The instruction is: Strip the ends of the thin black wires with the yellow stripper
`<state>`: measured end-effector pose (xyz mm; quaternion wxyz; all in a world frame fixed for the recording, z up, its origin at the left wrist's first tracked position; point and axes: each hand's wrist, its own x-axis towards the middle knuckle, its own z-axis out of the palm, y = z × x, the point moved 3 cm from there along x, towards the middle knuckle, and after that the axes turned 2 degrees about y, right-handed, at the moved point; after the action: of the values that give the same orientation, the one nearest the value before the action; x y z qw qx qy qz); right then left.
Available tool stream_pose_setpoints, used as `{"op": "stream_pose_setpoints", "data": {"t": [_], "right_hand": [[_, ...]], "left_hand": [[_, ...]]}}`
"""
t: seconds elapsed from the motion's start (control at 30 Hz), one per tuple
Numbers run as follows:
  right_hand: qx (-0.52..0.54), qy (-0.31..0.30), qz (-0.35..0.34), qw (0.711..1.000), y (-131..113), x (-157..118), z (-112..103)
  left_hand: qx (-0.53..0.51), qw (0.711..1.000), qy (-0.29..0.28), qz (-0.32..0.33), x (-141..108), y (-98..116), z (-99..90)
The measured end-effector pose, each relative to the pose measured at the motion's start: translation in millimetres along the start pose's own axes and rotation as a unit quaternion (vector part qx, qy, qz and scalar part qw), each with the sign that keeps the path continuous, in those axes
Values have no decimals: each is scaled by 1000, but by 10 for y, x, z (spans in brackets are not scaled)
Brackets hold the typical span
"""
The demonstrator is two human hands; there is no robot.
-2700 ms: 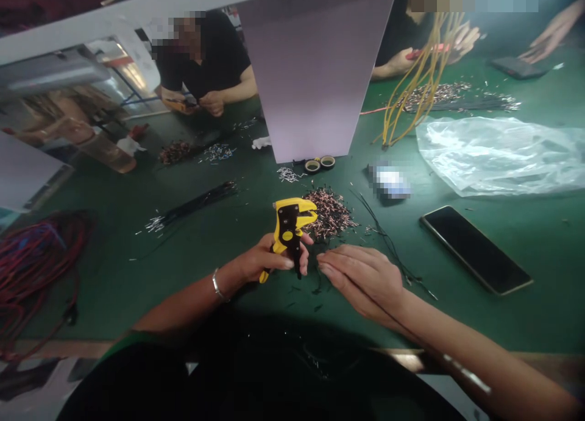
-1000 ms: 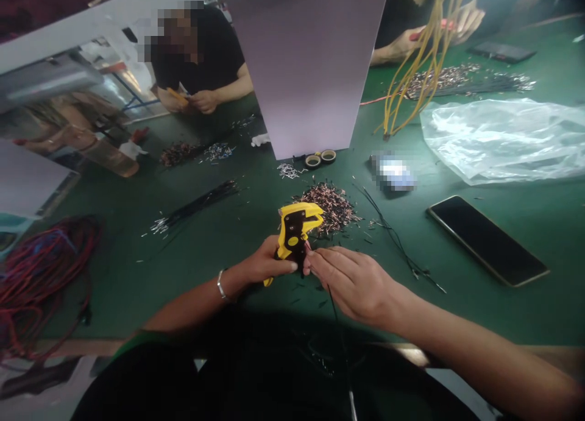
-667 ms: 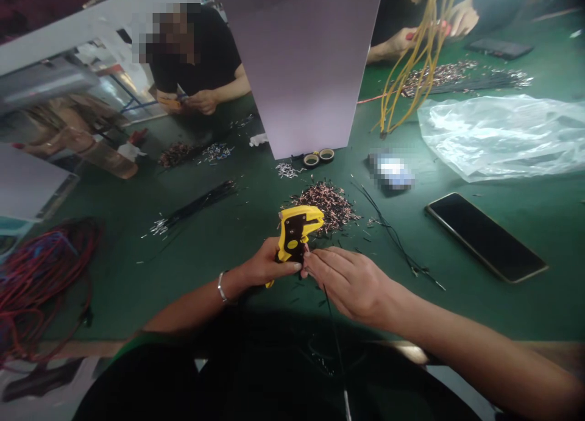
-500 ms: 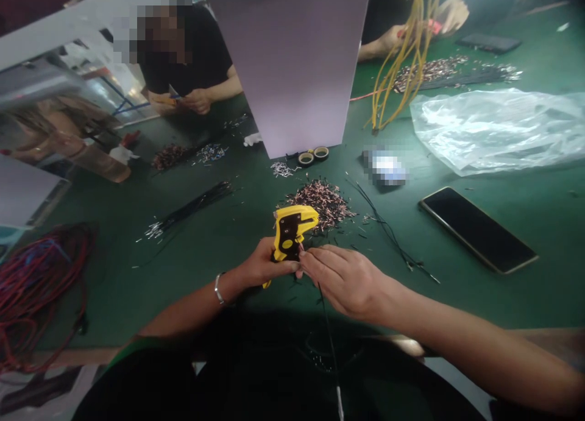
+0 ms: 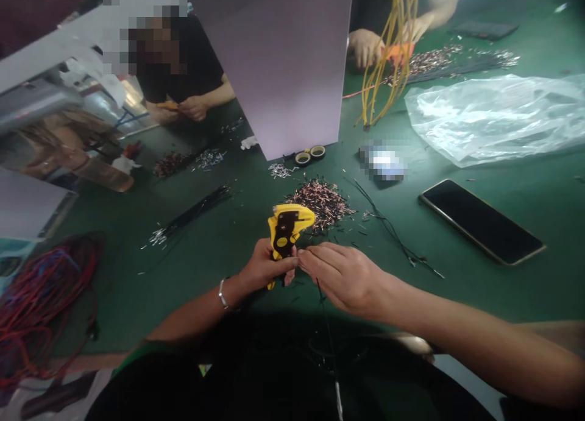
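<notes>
"What's spread out in front of you?"

"A green workbench [image 5: 114, 299] fills the view, with a pale partition board [image 5: 274, 67] standing on it at upper centre. (One co-worker [image 5: 183, 61] sits at upper left of the board, and another's hand [image 5: 365, 48] is at upper right, behind a bunch of yellow wires [image 5: 388, 55].)"

"And closer in?"

"You have a clear plastic bag [image 5: 484, 116] at right, a smartphone [image 5: 482, 221] at lower right and a tangle of red wire [image 5: 39, 311] at lower left. A heap of copper-coloured wire pieces [image 5: 320, 205] lies at centre."

"Your hands?"

"Your left hand [image 5: 262, 265] is curled closed around a yellow wire stripper [image 5: 284, 232], which sits just below the heap. Your right hand [image 5: 342, 278], just beside the stripper, is drawn into a tight pinch on a thin black wire [image 5: 326, 342] that hangs toward the bottom of the frame."
</notes>
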<state>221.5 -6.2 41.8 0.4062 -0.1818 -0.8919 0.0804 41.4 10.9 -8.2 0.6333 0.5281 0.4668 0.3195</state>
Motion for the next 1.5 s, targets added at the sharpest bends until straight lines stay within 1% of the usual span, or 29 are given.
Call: {"op": "stream_pose_setpoints", "data": {"t": [0.07, 0.17, 0.27, 0.4, 0.47, 0.5, 0.53, 0.6, 0.67, 0.73, 0.8, 0.83, 0.93, 1.0, 1.07, 1.27, 1.4, 1.5], "right_hand": [[5, 10, 12, 1000, 10, -12, 8], [28, 41, 13, 999, 27, -40, 16], [25, 73, 34, 996, 75, -60, 13], [23, 122, 114, 986, 207, -55, -42], [66, 146, 189, 969, 305, -54, -86], [107, 160, 238, 952, 362, -58, -108], [163, 178, 290, 926, 418, -67, -128], [296, 220, 373, 851, 506, -81, -156], [414, 248, 418, 770, 553, -77, -167], [490, 255, 440, 708, 567, -56, -166], [539, 243, 459, 663, 563, -34, -146], [558, 234, 465, 646, 558, -24, -132], [596, 212, 477, 609, 543, -8, -82], [608, 206, 483, 595, 536, -7, -53], [611, 201, 486, 591, 530, -12, -32], [614, 176, 492, 592, 514, -43, 25], [614, 176, 492, 592, 520, -54, 43], [609, 177, 491, 597, 520, -47, 39]], "left_hand": [[5, 1000, 0, -12, -4, -38, -10], [5, 1000, -7, -4, -4, -57, -23], [-56, 997, -46, 0, 5, -33, -1], [-151, 984, -91, 2, 26, 25, 21], [-176, 978, -115, 0, 33, 46, 22], [-190, 973, -130, -3, 34, 53, 23], [-206, 968, -143, -6, 35, 58, 23], [-234, 959, -162, -13, 36, 62, 22], [-253, 950, -182, -19, 37, 61, 30], [-263, 943, -203, -23, 41, 60, 46], [-264, 940, -216, -25, 46, 58, 61], [-263, 939, -219, -28, 48, 57, 68], [-258, 937, -232, -40, 43, 51, 89], [-258, 935, -240, -47, 33, 48, 99], [-260, 934, -239, -48, 25, 47, 103], [-249, 939, -234, -31, 28, 66, 109], [-237, 945, -226, -20, 29, 66, 98], [-239, 947, -214, -22, 23, 57, 90]]}}
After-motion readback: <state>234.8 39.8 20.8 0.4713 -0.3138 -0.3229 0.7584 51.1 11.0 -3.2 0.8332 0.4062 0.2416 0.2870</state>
